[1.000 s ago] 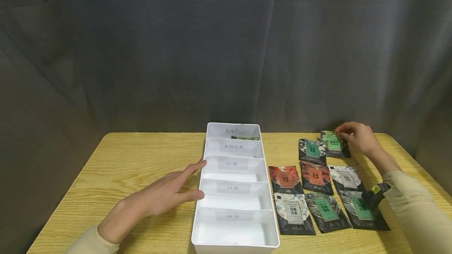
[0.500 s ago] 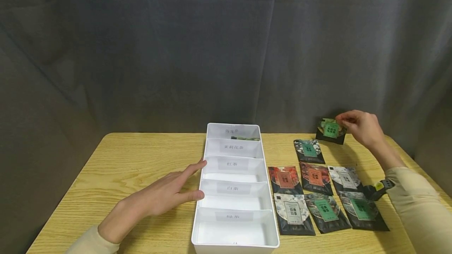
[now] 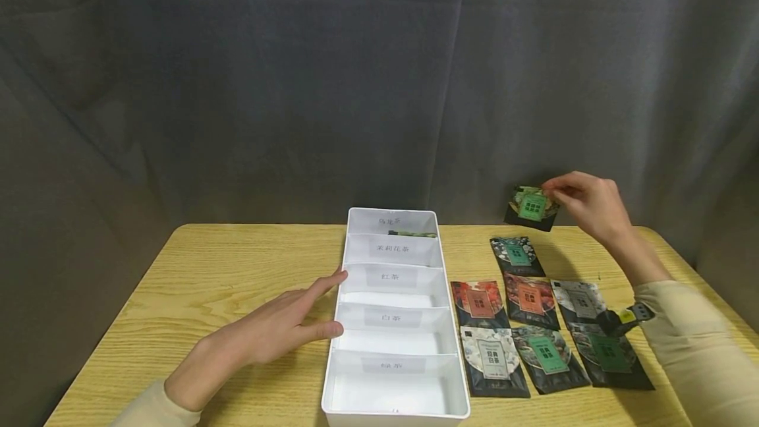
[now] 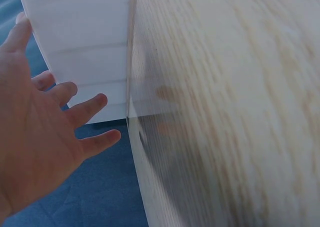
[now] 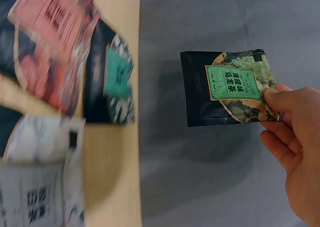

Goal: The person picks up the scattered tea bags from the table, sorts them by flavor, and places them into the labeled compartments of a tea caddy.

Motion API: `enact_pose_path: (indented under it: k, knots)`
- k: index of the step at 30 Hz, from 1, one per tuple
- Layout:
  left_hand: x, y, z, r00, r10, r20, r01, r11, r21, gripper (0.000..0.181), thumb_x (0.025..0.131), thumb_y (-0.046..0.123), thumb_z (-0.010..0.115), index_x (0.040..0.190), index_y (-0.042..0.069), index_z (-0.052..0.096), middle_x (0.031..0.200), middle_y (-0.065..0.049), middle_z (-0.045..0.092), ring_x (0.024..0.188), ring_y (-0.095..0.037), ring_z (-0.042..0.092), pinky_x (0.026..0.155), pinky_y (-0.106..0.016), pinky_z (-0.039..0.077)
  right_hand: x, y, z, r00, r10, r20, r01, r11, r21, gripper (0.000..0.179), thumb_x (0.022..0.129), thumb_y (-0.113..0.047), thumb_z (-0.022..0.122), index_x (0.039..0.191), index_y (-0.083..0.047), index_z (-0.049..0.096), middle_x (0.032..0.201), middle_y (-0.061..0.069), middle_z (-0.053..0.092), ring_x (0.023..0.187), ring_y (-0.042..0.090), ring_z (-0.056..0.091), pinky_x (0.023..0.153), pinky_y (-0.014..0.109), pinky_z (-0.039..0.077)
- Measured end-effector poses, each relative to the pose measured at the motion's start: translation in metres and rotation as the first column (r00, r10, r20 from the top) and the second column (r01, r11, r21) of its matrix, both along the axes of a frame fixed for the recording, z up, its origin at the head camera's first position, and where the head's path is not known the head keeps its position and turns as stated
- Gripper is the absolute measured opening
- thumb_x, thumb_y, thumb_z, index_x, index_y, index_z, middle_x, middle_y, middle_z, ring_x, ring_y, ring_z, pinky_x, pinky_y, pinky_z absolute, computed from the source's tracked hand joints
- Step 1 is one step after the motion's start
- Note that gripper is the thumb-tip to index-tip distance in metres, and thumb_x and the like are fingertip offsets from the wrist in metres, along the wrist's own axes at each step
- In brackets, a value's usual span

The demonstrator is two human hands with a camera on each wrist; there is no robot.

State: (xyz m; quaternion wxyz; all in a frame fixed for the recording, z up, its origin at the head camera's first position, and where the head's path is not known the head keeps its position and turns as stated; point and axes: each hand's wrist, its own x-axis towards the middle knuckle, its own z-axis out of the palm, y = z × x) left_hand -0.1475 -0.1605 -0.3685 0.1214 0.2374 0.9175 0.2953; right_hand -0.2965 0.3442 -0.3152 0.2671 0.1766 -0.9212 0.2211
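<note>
Raised above the table's far right edge, a green and black tea sachet (image 3: pixel 532 207) is pinched between the thumb and fingers of my right hand (image 3: pixel 595 206). The right wrist view shows the same tea sachet (image 5: pixel 227 87) held by its patterned end, its printed face towards the camera. My left hand (image 3: pixel 269 325) has its fingers spread and touches the left side of a white divided box (image 3: pixel 396 417). Seen from the left wrist, the hand (image 4: pixel 45 117) lies against the box's wall (image 4: pixel 95 34). Another green sachet (image 3: pixel 415 234) shows in the box's farthest compartment.
Right of the box lie several sachets: a red one (image 3: pixel 479 303), another red one (image 3: pixel 532 300), white ones (image 3: pixel 493 360) and green-labelled ones (image 3: pixel 550 356). One dark flowered sachet (image 3: pixel 517 256) lies farther back. A grey curtain (image 3: pixel 391 84) hangs behind the wooden table (image 3: pixel 237 256).
My right hand has lifted the green tea sachet off the table and carried it up and left. The dark flowered sachet has shifted slightly left. My left hand stays in place.
</note>
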Motion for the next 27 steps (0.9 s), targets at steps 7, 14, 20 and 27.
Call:
enact_pose_path:
  k: [7,14,20,27]
  knots:
    - [-0.001,0.0,-0.001,1.0,0.006,0.013,-0.006,1.0,0.006,0.078,0.091,0.072,0.049,0.156,0.048,0.014,0.162,0.014,0.025,0.141,-0.024,0.044,0.115,-0.052,0.034,0.008,-0.034,0.015,0.995,0.078,-0.057,-0.078,0.997,0.014,0.012,0.091,-0.003,0.07,0.099,-0.009,0.077,0.093,0.006,0.074,0.075,0.009,0.065,0.065,0.005,0.041]
    - [0.0,-0.001,-0.003,1.0,0.01,0.013,-0.011,1.0,0.014,0.077,0.092,0.067,0.052,0.156,0.046,0.014,0.162,0.015,0.024,0.146,-0.022,0.037,0.117,-0.052,0.032,0.013,-0.065,0.022,0.977,0.188,-0.1,-0.184,0.981,0.057,0.015,0.09,0.0,0.071,0.098,-0.011,0.077,0.092,0.002,0.074,0.077,0.018,0.068,0.067,0.011,0.047]
    - [-0.002,-0.001,-0.003,1.0,0.016,0.002,-0.016,1.0,0.002,0.076,0.093,0.067,0.052,0.156,0.048,0.013,0.163,0.016,0.021,0.147,-0.023,0.035,0.117,-0.052,0.031,0.011,-0.087,0.027,0.955,0.263,-0.135,-0.257,0.964,0.065,0.014,0.088,0.0,0.072,0.096,-0.01,0.077,0.091,0.002,0.074,0.077,0.013,0.068,0.066,0.014,0.051]
    - [-0.004,-0.001,-0.006,1.0,0.005,0.011,-0.005,1.0,0.003,0.079,0.092,0.069,0.051,0.157,0.045,0.014,0.162,0.014,0.025,0.143,-0.023,0.04,0.116,-0.051,0.033,0.014,-0.11,0.029,0.927,0.349,-0.137,-0.344,0.937,0.06,0.012,0.09,-0.002,0.071,0.096,-0.011,0.076,0.09,0.001,0.073,0.077,0.01,0.067,0.062,0.016,0.051]
